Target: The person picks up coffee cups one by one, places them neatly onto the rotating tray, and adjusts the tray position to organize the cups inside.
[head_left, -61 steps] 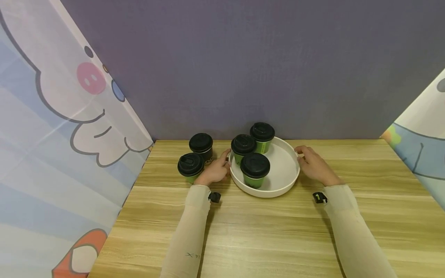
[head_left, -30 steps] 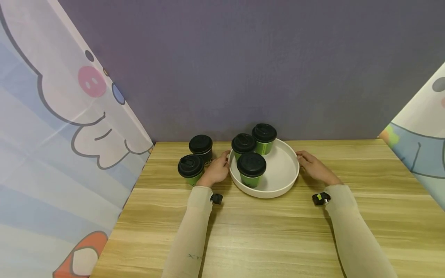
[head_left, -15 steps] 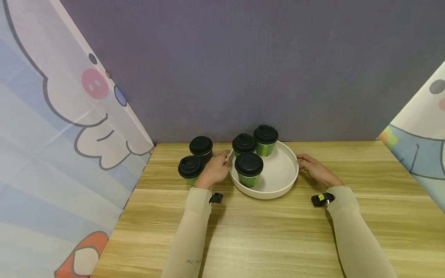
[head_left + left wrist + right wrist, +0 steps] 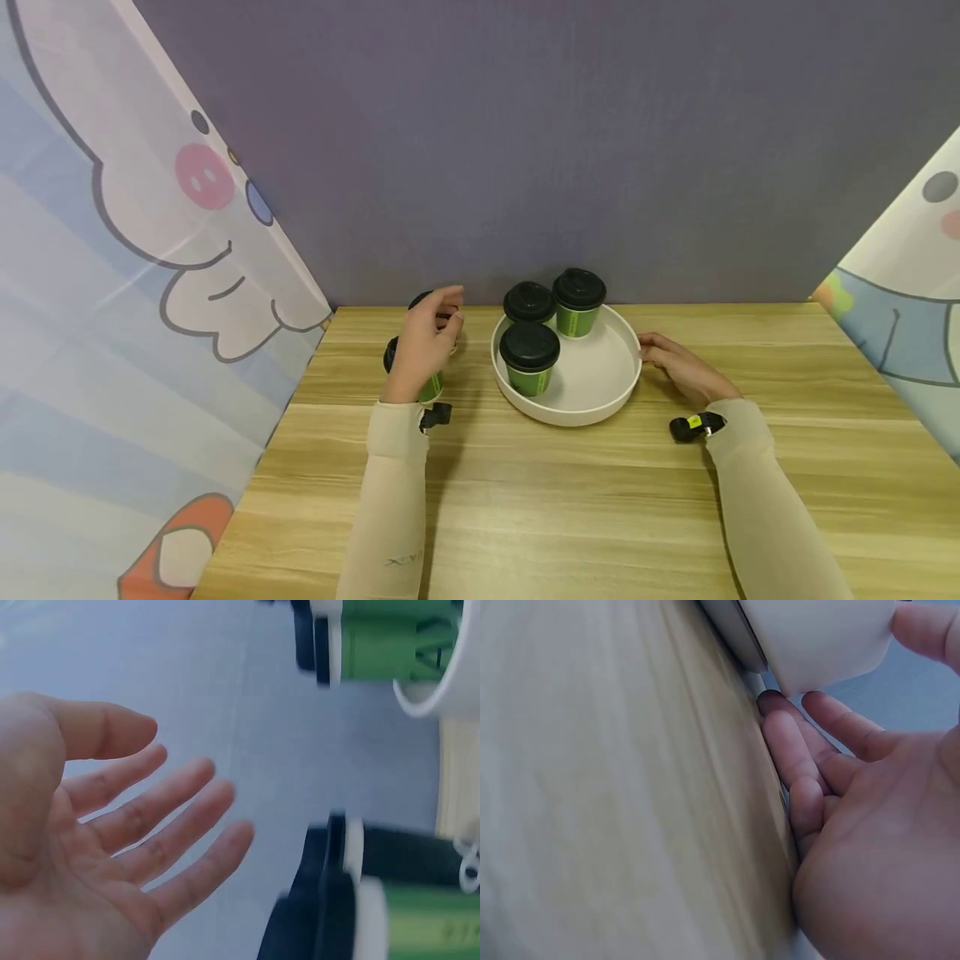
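In the head view a round white tray (image 4: 596, 367) stands on the table, holding a front green cup with black lid (image 4: 528, 358), a rear green cup (image 4: 578, 302) and a left green cup (image 4: 529, 302). My right hand (image 4: 684, 365) holds the tray's right side; in the right wrist view its thumb (image 4: 926, 630) is at the upper side and fingertips at the bottom edge. My left hand (image 4: 425, 343), fingers spread and holding nothing, is raised over two lidded cups left of the tray. It partly hides the nearer green cup (image 4: 432, 387) and the darker cup (image 4: 418, 298) behind.
The wood-grain table (image 4: 570, 517) ends at a grey-purple wall (image 4: 562, 150) just behind the tray and cups. Cartoon-printed curtains flank the table, a left curtain (image 4: 97, 333) and a right curtain (image 4: 915, 333).
The tray's cups have shifted clockwise, the front one leftward and the rear one rightward. My left hand has let go of the tray's left rim and moved up and left. My right hand stays at the rim.
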### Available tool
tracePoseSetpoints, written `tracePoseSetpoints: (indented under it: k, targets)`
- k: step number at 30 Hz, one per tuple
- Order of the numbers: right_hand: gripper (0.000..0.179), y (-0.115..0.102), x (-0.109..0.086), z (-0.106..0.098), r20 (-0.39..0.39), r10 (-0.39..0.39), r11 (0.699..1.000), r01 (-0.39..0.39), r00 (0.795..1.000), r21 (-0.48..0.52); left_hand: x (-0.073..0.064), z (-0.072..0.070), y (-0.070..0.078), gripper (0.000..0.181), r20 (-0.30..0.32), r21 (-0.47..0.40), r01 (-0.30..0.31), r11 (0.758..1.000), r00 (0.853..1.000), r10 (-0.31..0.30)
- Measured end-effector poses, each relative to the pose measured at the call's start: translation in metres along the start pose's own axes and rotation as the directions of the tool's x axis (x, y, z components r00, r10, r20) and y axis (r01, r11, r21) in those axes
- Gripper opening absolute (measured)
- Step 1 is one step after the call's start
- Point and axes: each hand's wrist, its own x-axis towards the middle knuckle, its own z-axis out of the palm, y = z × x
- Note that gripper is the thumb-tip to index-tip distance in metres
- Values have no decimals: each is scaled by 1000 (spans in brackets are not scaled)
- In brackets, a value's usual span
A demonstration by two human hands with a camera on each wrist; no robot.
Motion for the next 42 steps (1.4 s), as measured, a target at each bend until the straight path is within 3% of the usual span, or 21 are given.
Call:
tracePoseSetpoints:
  k: [4,6,10,14,21,30,36,42]
  targets:
    - [54,4,0,-3,24,-18,1000,18,1000,14,0,-12,-11,43,-72,52,19,998,997,-15]
    - [55,5,0,-4,39,-27,999,26,999,27,-2,-20,-16,45,-77,87,42,995,996,-36]
    - [56,7,1,-4,56,-26,998,23,998,51,-7,-34,-24,56,-34,149,98,984,995,-94]
    - [57,6,0,-3,62,-21,998,17,998,59,-11,-44,-33,70,41,186,170,968,983,-181]
    - [58,3,-1,-2,64,-20,997,15,998,70,-16,-52,-45,99,164,223,290,931,930,-329]
    - [61,2,-2,-4,76,-10,999,7,997,39,-16,-49,-58,121,313,237,365,900,849,-427]
    - [62,5,-2,-4,93,-33,999,29,995,43,-17,-49,-58,123,345,188,396,899,830,-438]
    - [65,5,-3,-3,109,-87,996,83,990,41,-19,-52,-55,113,355,189,409,892,819,-451]
